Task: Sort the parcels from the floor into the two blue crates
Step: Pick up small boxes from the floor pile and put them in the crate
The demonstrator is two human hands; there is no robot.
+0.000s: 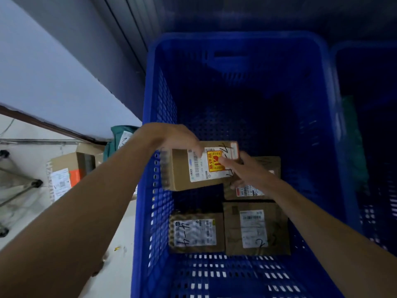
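A brown cardboard parcel [182,168] with a white label and a red-yellow sticker hangs over the left wall of the near blue crate [322,125]. My left hand [171,136] grips its top edge. My right hand [247,171] holds its right end, fingers on the sticker. On the crate floor lie three parcels: one marked "4-4" [196,232], a brown bag parcel [255,227], and another box [268,166] partly hidden under my right hand. A second blue crate [369,87] stands to the right, dark inside.
On the pale floor at the left lie a cardboard box with an orange patch [66,173] and a green bag parcel [120,136]. Metal stand legs [21,186] spread at the far left. A wall runs behind the crates. A green bag [352,143] shows in the right crate.
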